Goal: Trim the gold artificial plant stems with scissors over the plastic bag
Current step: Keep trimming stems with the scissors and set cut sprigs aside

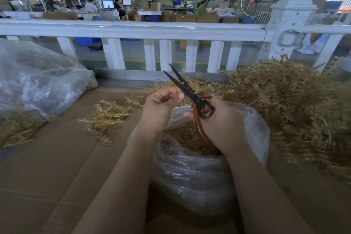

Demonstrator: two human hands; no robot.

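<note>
Here, right hand (218, 119) gripping open scissors (190, 91), left hand (161, 100) pinching a gold stem (177, 101) above the plastic bag (190, 173).

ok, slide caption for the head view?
Right hand holds open scissors beside left hand pinching a gold stem, above the plastic bag.

Lower scissors handle (205, 138) hidden behind right hand (222, 125), left plastic bag (38, 78) cut off by edge
</note>
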